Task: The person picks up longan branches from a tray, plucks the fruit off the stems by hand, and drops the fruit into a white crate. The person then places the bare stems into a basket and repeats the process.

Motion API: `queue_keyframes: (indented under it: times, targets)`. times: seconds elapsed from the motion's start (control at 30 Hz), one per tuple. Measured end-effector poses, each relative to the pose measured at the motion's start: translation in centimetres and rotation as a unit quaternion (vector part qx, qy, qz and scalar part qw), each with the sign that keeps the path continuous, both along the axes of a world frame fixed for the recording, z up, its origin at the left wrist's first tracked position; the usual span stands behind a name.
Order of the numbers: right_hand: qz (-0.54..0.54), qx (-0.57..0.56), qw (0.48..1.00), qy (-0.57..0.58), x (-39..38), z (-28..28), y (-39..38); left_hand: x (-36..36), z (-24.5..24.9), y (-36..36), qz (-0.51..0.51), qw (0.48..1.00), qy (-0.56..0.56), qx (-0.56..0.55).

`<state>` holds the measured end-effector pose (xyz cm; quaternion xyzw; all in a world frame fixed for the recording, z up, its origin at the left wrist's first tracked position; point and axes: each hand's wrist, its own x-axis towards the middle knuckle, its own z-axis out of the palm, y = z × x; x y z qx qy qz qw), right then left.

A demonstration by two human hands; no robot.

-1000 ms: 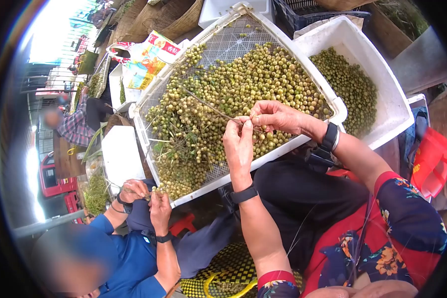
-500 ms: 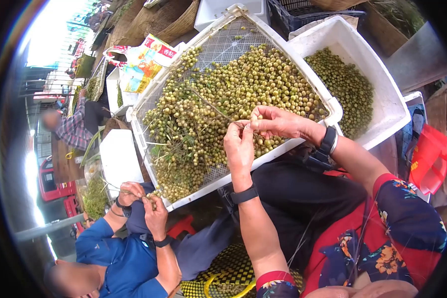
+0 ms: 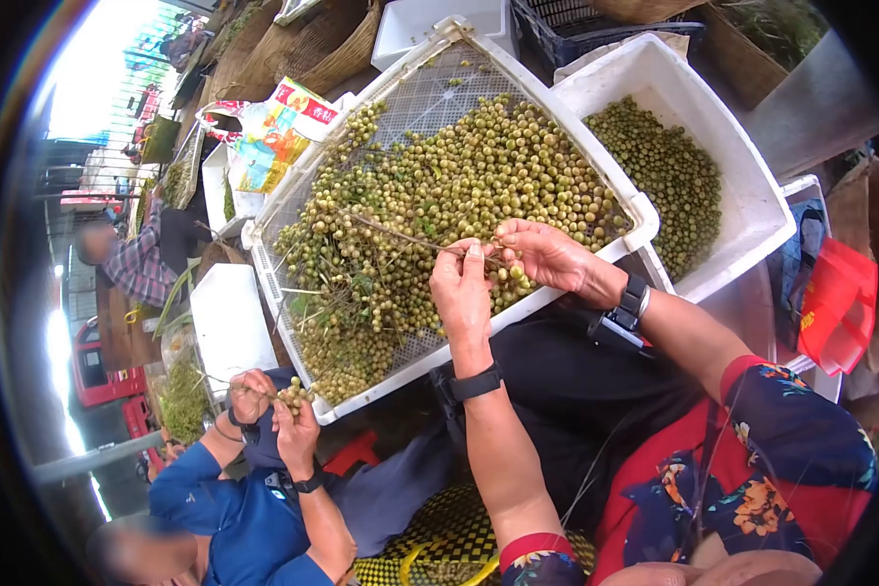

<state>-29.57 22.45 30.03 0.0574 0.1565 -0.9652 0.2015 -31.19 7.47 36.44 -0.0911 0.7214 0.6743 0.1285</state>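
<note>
My left hand [image 3: 462,298] is closed, thumb and fingers pinching a thin brown twig [image 3: 400,232] that slopes up to the left over the tray. At the twig's other end, my right hand [image 3: 555,258] curls its fingers on a few small round yellow-green fruits [image 3: 516,273]; exactly which ones it grips is partly hidden. Both hands hover over the near edge of a white mesh tray [image 3: 415,103]. Loose round fruits [image 3: 527,146] fill its middle and right, while stems with fruit and leaves [image 3: 347,264] lie in its left part.
Beside the tray on the right stands a white foam box [image 3: 752,200] holding smaller, greener fruits [image 3: 659,176]. A co-worker in blue [image 3: 230,508] handles a fruit cluster [image 3: 293,393] at the tray's near left corner. A red plastic bag [image 3: 835,303] hangs at right; a yellow-black woven basket [image 3: 439,532] sits below.
My hands have shifted slightly down, and the right fingers have opened a little from their pinch beside the left hand. More fruits now show below the right fingers. The co-worker's fruit cluster is more visible.
</note>
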Motion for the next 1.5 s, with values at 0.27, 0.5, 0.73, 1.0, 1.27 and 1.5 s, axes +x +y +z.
queue_keyframes:
  times: [0.27,0.5,0.73,1.0,1.27,1.5]
  targets:
    - [0.019,0.182,0.978,0.099,2.6,5.4,7.3,1.9,2.6,5.2,-0.117,0.984,0.018,0.133]
    - [-0.205,0.188,0.960,0.042,8.0,4.1,18.7,3.3,1.9,20.3,-0.263,0.960,0.067,0.073]
    - [-0.358,0.348,0.861,-0.092,11.4,-1.6,23.4,6.7,-7.1,27.9,-0.228,0.961,0.141,0.064]
    - [-0.317,0.507,0.778,-0.192,10.3,-1.7,24.6,8.4,-5.9,26.5,-0.209,0.964,0.165,0.000]
    - [-0.209,0.727,0.654,0.003,10.4,-0.4,25.9,7.1,-4.5,27.2,-0.158,0.976,0.022,0.148]
    - [-0.133,0.194,0.972,-0.030,11.5,0.7,22.5,5.8,-3.8,27.4,-0.183,0.964,0.187,0.040]
